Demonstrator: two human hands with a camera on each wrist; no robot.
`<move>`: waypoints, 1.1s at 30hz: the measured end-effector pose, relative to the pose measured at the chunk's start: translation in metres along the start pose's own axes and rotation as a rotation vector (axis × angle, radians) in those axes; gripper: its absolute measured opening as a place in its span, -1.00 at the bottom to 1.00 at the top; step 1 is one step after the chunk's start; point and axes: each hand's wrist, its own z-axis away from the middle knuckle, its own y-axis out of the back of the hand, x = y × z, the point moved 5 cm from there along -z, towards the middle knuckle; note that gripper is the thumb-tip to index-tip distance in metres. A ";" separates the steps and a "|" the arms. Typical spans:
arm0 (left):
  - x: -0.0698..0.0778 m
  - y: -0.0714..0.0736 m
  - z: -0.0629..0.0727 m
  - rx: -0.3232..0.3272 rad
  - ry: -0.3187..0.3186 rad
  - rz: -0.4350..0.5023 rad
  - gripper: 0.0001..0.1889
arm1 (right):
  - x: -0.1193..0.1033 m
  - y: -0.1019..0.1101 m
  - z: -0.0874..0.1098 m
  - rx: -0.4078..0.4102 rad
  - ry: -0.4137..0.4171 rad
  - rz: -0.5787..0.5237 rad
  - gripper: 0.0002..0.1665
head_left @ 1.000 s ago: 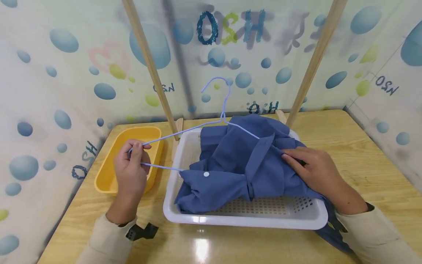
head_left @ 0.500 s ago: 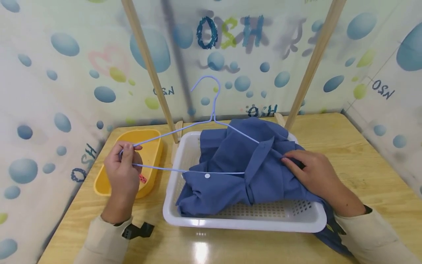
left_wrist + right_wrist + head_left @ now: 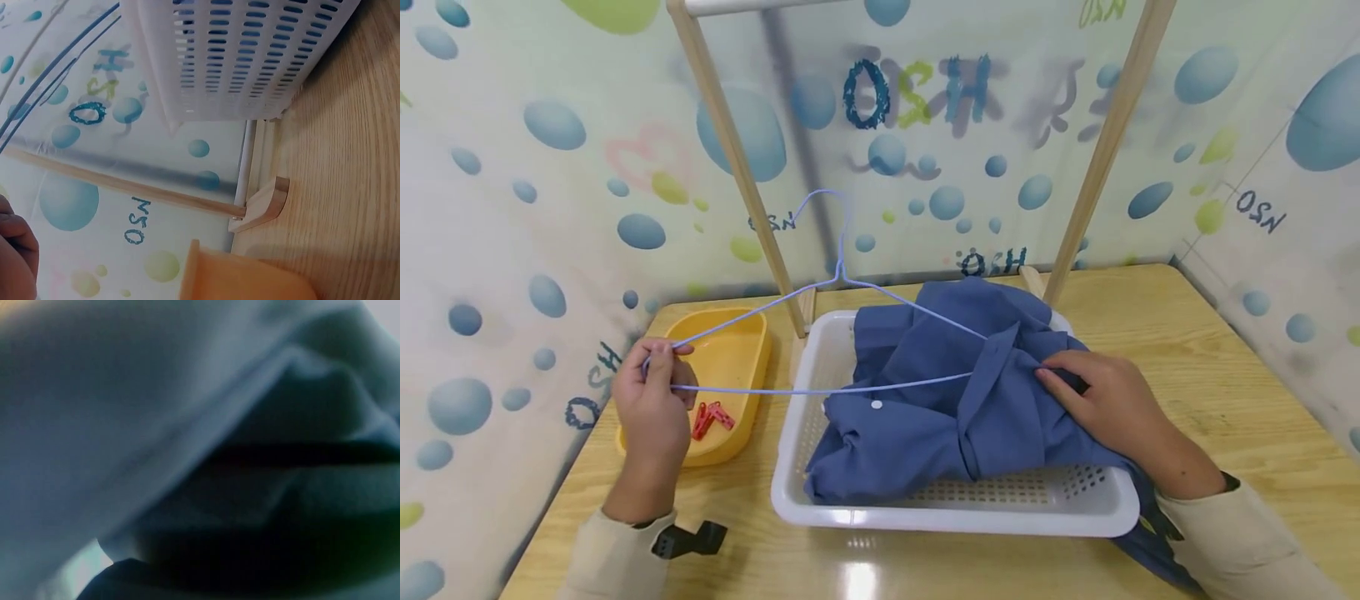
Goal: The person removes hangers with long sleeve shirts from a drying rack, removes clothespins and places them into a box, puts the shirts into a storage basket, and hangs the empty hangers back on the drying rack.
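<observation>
My left hand (image 3: 655, 400) grips the left corner of a thin blue-purple wire hanger (image 3: 760, 308), its hook pointing up and left. The hanger's right end runs behind the front edge of a blue shirt (image 3: 917, 442), inside the garment and out of sight. With thumb and fingers, my right hand (image 3: 1112, 400) pinches the shirt's cloth on its right side. Heaped over a white perforated basket (image 3: 970, 521), the shirt has a white button near its left and a part hanging over the right rim. Dark, blurred cloth (image 3: 125, 425) fills the right wrist view.
A yellow tub (image 3: 737, 442) with red clothespins (image 3: 711, 418) stands left of the basket, behind my left hand. Behind the basket rise two wooden posts (image 3: 737, 158) of a rack, with a pale bar (image 3: 760, 7) across the top. All stand on a wooden table (image 3: 1150, 317).
My left hand has moved left and slightly down, drawing the hanger left, so more of its bottom bar shows. The red clothespins have come into view. My right hand keeps hold of the shirt.
</observation>
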 end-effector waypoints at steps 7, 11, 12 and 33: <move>0.000 0.007 -0.008 0.079 0.022 0.095 -0.73 | -0.001 0.001 0.000 -0.009 -0.004 0.023 -0.92; 0.004 0.007 -0.008 0.112 0.042 0.131 -0.72 | -0.002 0.001 -0.001 -0.013 -0.012 0.024 -0.93; 0.004 0.007 -0.008 0.118 0.044 0.133 -0.71 | -0.002 0.001 -0.001 -0.016 -0.012 0.023 -0.93; 0.014 -0.029 0.006 0.098 0.042 0.173 -0.72 | 0.006 0.012 0.001 0.093 -0.160 -0.204 -0.72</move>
